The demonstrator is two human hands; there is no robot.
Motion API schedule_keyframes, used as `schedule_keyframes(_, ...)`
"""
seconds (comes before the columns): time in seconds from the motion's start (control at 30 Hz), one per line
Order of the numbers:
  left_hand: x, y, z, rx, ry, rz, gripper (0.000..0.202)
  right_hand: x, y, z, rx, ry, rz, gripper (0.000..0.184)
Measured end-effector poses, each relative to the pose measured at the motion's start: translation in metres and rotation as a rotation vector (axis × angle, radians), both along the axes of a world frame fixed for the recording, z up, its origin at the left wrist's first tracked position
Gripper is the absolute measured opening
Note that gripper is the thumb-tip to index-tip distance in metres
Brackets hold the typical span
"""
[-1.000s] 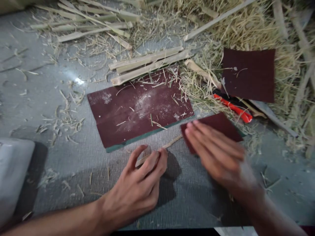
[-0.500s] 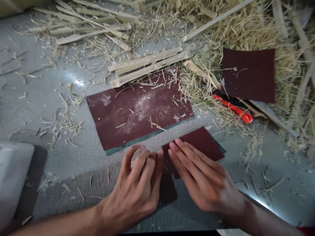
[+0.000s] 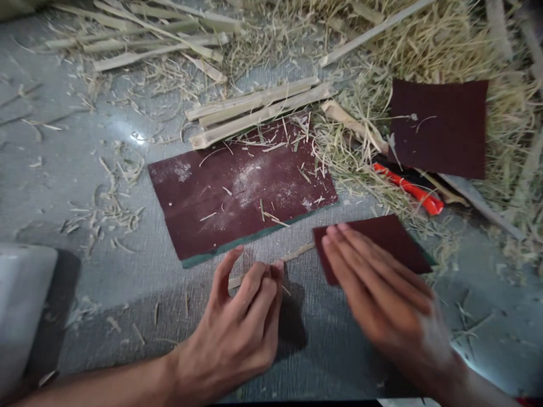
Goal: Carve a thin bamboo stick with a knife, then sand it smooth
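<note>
My left hand (image 3: 244, 316) is closed, its curled fingers pinning a thin bamboo-like strip (image 3: 299, 252) to the table. The strip runs from between my fingers toward the upper right, and its far end goes under a small maroon sheet of sandpaper (image 3: 388, 240). My right hand (image 3: 382, 302) presses that sheet down with long, flat fingers held together; its thumb is hidden. Just beyond both hands lies a larger sandpaper sheet (image 3: 237, 192), dusted with pale powder and bits of shaving, its lower edge greenish.
Several split stalks (image 3: 258, 110) lie along the large sheet's far edge. A red-and-black handled tool (image 3: 409, 189) sits partly under another sandpaper piece (image 3: 441, 127) at the right. Shavings (image 3: 424, 51) heap up behind, with more sticks (image 3: 156, 42) back left. A white object (image 3: 25, 305) stands at the left edge.
My right hand has slid right along the strip with the small sandpaper, exposing more of the strip. My left hand stays in nearly the same place.
</note>
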State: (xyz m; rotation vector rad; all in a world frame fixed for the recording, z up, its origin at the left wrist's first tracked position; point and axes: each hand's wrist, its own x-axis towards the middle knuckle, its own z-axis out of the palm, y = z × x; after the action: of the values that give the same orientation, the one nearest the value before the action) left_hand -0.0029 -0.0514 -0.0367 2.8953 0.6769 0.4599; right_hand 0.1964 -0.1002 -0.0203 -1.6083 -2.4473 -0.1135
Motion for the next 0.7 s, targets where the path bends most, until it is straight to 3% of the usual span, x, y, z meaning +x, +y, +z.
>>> schedule_keyframes(0.1, 0.0, -0.0001, -0.0008, -0.025, -0.009, 0.008, 0.025, 0.0009, 0.0018, -0.0011, -0.034, 0.074, 0.143, 0.036)
schedule_keyframes(0.23, 0.0005, 0.0009, -0.0022, -0.018, 0.017, -0.005, 0.027, 0.004, 0.0035, -0.0027, 0.003, 0.0, -0.025, 0.036)
schedule_keyframes(0.4, -0.0004, 0.0016, -0.0024, -0.057, -0.022, 0.016, 0.027, 0.0011, 0.0012, -0.0039, -0.046, 0.086, 0.181, 0.039)
schedule_keyframes(0.53, -0.0002, 0.0014, -0.0017, -0.038, -0.004, 0.019, 0.027, -0.0012, -0.0013, -0.0021, -0.005, -0.015, -0.046, 0.037)
schedule_keyframes(0.7, 0.0004, 0.0013, -0.0005, -0.05, -0.014, 0.018, 0.029, -0.0057, -0.0057, 0.0013, -0.026, -0.008, 0.125, 0.039)
